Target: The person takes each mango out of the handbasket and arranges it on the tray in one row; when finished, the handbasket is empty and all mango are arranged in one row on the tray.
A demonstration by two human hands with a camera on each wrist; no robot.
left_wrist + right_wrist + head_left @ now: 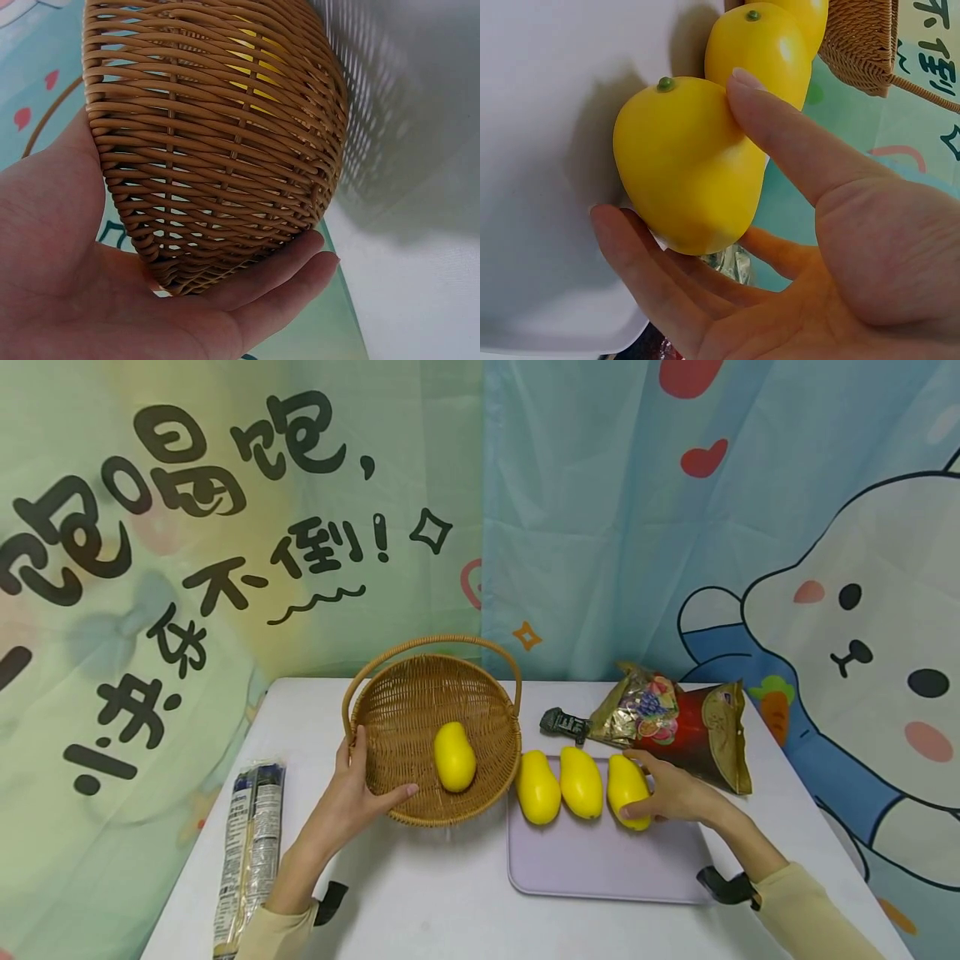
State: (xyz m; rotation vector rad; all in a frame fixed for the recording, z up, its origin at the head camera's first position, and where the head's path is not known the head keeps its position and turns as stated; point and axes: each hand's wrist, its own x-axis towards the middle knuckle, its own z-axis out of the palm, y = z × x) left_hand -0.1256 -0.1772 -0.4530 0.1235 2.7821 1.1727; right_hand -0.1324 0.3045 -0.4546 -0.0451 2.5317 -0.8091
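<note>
A wicker basket (397, 718) (210, 165) stands tilted, its opening towards the head view, with one yellow mango (454, 757) inside. My left hand (352, 806) (150, 300) grips the basket's left side, thumb at the rim and fingers under the weave. On a pale purple tray (600, 872) (532, 150) three more yellow mangoes lie in a row. Around the rightmost mango (627, 787) (690, 165) curl the thumb and fingers of my right hand (675, 789) (877, 255). The middle mango (581, 782) (757, 49) is beside it, close to my thumb.
Behind the tray lie a red and gold snack bag (697, 727) and a small dark green packet (564, 724). A long clear-and-blue package (247, 852) lies at the table's left edge. Printed curtains (570, 527) hang behind the white table (420, 902).
</note>
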